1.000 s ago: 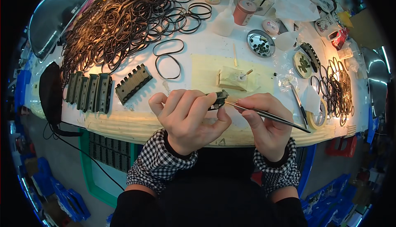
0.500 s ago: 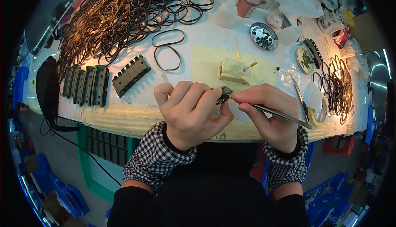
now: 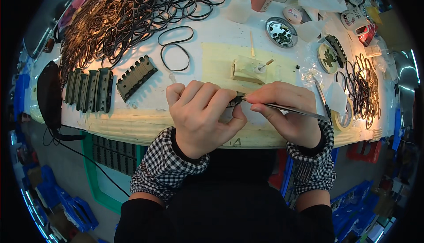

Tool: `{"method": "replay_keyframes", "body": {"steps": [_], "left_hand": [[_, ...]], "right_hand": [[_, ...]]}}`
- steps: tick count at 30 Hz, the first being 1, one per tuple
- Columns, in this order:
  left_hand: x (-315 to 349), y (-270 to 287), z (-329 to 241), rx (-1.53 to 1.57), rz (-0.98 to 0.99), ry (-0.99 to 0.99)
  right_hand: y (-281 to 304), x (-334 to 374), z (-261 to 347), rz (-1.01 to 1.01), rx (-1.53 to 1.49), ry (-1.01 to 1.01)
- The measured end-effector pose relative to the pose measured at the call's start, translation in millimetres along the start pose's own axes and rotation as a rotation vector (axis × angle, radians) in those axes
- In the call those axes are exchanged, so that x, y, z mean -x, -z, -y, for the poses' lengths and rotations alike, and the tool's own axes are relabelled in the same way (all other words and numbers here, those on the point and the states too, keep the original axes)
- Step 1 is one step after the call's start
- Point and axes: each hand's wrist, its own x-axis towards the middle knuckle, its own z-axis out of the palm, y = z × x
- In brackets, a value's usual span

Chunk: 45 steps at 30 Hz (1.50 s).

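Note:
My left hand (image 3: 201, 121) is closed, pinching a small dark green part (image 3: 237, 100) between thumb and fingers. Most of that part is hidden behind the fingers. In my right hand (image 3: 289, 115) is a pair of slim metal tweezers (image 3: 297, 110), held like a pen. Their tip meets the small part, and the back end points toward the lower right. Both hands are above the front edge of the table. Just beyond them stands a small cream block (image 3: 247, 71) with a short stick (image 3: 266, 64) on it.
Dark rubber rings (image 3: 119, 18) are heaped at the far left. Green ridged rails (image 3: 89, 90) and a single rail (image 3: 137, 79) lie left. A round metal dish (image 3: 282, 32) holds small dark pieces. Tape (image 3: 343, 116), a slender tool (image 3: 322, 97) and more rings (image 3: 364, 88) lie right.
The view has shifted slightly. The tweezers have turned a little flatter, and my right hand is nearer the left fingers. Less of the small green part shows.

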Motion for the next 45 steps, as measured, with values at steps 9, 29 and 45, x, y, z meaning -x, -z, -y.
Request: {"method": "replay_keyframes", "body": {"steps": [9,29,45], "left_hand": [[-3.0,3.0,-1.6,-0.035,0.039,-0.017],[-1.6,3.2,-0.2,-0.005,0.027,-0.006],[-2.4,3.8,0.6,-0.003,0.033,-0.002]], "right_hand": [[-12.9,3.7,12.0,-0.154,-0.223,-0.300],[2.0,-6.1,12.7,0.070,0.068,-0.087],[-7.0,-0.3,0.1,-0.035,-0.025,-0.051]]}}
